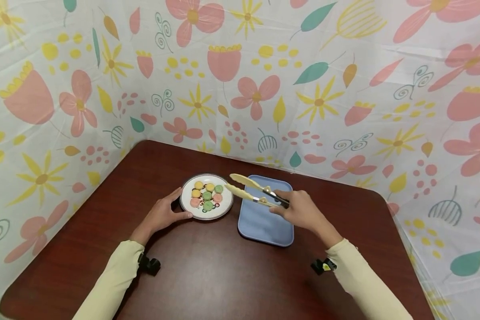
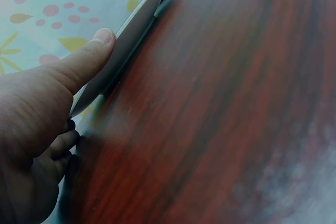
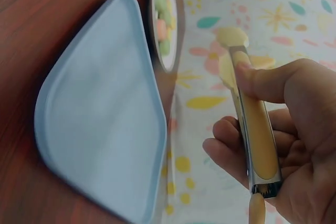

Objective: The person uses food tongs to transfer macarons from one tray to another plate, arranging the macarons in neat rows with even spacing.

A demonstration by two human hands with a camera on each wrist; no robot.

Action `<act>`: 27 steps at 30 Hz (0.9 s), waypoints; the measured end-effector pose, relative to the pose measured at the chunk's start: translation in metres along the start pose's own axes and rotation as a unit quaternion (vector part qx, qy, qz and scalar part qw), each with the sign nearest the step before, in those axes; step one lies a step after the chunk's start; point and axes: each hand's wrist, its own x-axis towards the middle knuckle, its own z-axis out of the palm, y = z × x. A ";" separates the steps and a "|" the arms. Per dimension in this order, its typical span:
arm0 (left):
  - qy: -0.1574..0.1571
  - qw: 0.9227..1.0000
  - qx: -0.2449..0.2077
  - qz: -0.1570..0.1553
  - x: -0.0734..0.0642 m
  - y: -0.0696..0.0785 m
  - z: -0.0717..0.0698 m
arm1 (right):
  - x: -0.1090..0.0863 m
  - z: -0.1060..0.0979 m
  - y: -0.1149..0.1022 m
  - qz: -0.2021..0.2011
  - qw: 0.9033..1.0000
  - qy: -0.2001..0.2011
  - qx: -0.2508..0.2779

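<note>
On a white plate (image 1: pixel 224 209) with a dark rim lie several small round pieces (image 1: pixel 207 196) in yellow, green and pink. My left hand (image 1: pixel 162 214) grips the plate's left edge; in the left wrist view its thumb (image 2: pixel 86 61) presses on the rim and the other fingers lie partly hidden behind. My right hand (image 1: pixel 300 210) holds tongs (image 1: pixel 246 181) with pale yellow tips and a metal body, thumb on one arm. Their tips are spread with nothing between them, over the gap between the plate and a blue tray (image 1: pixel 266 224).
The tray lies right of the plate, under the tongs, with nothing on it. Both stand on a dark reddish-brown wooden table (image 1: pixel 224 275). A white curtain (image 1: pixel 240 111) printed with flowers and leaves hangs behind and along both sides.
</note>
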 end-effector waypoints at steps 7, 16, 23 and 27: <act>0.001 1.000 0.001 0.003 -0.001 0.000 0.000 | -0.030 -0.020 0.020 0.054 0.997 0.053 -0.008; 0.004 1.000 0.009 0.005 0.001 -0.001 0.000 | -0.065 -0.037 0.038 0.103 0.988 0.101 -0.051; 0.002 1.000 0.006 0.002 0.000 -0.001 0.000 | -0.089 -0.042 0.055 0.144 0.976 0.146 -0.068; -0.001 1.000 0.005 0.004 0.000 0.001 -0.001 | -0.102 -0.043 0.063 0.174 0.970 0.158 -0.069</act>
